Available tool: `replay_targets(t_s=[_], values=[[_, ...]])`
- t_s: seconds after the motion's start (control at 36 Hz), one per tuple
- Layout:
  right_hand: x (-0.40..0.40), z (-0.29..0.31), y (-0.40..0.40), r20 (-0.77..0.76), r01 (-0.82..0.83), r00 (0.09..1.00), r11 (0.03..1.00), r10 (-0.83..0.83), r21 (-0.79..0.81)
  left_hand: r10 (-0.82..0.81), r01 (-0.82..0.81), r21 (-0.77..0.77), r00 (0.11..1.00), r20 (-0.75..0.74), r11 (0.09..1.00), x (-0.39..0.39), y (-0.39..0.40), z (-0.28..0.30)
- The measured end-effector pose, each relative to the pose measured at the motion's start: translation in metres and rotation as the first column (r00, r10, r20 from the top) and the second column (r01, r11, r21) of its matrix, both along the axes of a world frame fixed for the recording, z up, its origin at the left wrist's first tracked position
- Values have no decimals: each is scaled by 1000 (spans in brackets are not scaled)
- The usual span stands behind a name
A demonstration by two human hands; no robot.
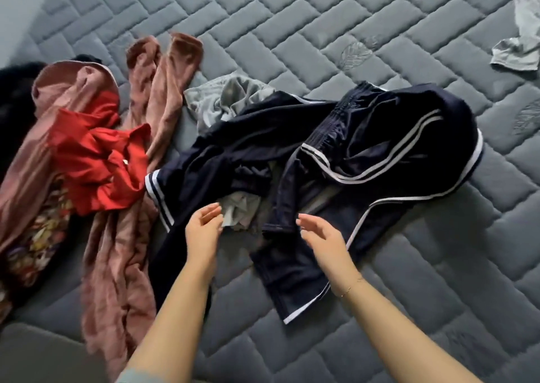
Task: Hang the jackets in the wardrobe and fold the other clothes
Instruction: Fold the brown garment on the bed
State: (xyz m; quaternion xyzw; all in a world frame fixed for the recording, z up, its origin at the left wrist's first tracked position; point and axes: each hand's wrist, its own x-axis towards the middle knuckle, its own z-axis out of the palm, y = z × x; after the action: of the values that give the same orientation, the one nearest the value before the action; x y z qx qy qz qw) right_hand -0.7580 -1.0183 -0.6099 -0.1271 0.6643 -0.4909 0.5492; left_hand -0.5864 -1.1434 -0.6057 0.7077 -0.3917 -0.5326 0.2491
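Both hands, left (203, 228) and right (320, 235), are held open, gripping nothing. The navy garment (365, 160) is spread just above them; red clothing (96, 160) lies at nine o'clock.

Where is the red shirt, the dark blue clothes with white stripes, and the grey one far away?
red shirt (96, 160), head view, its crumpled middle
dark blue clothes (380, 137), head view, the striped panel
grey one (523, 31), head view, its middle, top right

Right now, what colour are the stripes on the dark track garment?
White stripes on navy, head view.
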Motion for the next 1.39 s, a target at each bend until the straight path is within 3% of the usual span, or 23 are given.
replay_targets(t_s=[0.14,0.22,0.33,0.42,0.5,0.61,0.72,0.78,0.86,0.97,1.03,1.19,1.28,1.39], values=[[72,0,-46,-22,-155,988,987,155,-31,129,-84,-166,952,278,983,98,-46,-5],[120,-4,-72,-13,-235,972,972,235,-7,205,-107,-209,820,534,972,158,-65,-13],[178,-10,-99,6,-290,957,957,290,26,33,-41,-1,782,622,999,220,-79,-41],[208,-11,-110,27,-301,954,951,300,77,-143,82,132,816,561,988,248,-76,-60],[223,-11,-116,30,-308,951,946,306,101,-188,182,57,866,463,982,261,-74,-63],[232,-12,-117,75,-363,931,925,357,110,-187,191,-21,975,120,981,242,-66,-37],[244,-9,-116,249,-394,901,910,355,130,-143,149,29,978,-150,988,214,-45,-9],[248,-6,-113,297,-344,905,935,305,89,-121,149,101,961,-247,984,199,-34,1],[245,4,-106,259,-96,963,992,72,82,-187,241,123,921,-341,963,177,-17,9],[217,10,-86,31,47,998,992,-51,118,-263,301,90,918,-295,949,156,-5,19],[196,13,-73,-9,113,994,988,-113,106,-251,280,86,935,-249,956,147,-1,25],[144,29,-30,71,62,995,997,-65,54,-349,392,64,872,-344,918,89,39,49],[117,32,0,227,136,959,979,-169,155,-429,460,47,857,-285,887,45,72,52],[64,41,66,220,260,931,953,-290,156,-471,517,71,822,-320,853,-20,119,55]])
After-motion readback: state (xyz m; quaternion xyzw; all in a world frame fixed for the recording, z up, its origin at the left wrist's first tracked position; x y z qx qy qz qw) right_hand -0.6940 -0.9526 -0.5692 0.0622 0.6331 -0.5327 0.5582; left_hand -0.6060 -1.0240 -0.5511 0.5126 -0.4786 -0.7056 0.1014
